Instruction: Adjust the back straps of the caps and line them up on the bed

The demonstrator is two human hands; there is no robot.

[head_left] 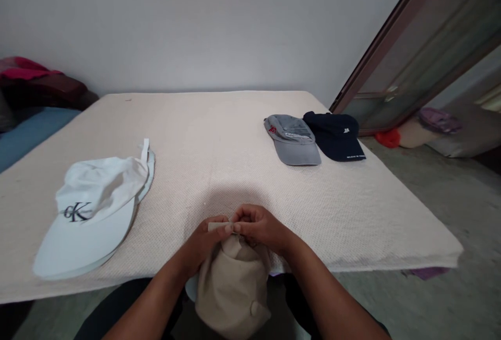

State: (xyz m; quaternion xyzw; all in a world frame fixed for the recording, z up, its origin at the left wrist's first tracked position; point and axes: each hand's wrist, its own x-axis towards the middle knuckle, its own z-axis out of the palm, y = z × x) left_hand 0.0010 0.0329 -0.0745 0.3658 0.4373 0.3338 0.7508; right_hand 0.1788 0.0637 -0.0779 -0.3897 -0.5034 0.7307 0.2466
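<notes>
A beige cap [235,293] hangs at the near edge of the bed, its button toward me. My left hand [205,238] pinches one end of the cap's back strap, and a short piece of strap sticks out past the thumb. Meeting it from the other side, my right hand [260,228] grips the strap as well, thumb and fingers pressed together. The two thumbs almost touch. Fingers cover the fastening, so I cannot tell whether it is joined. A bit of something pale shows at the cap's left side.
White caps [97,199], one with dark letters, lie stacked at the left. A grey cap [293,139] and a navy cap [334,134] overlap at the right. Everything rests on a cream bedspread [195,142] against a pale wall. A glazed door [410,43] stands at the right.
</notes>
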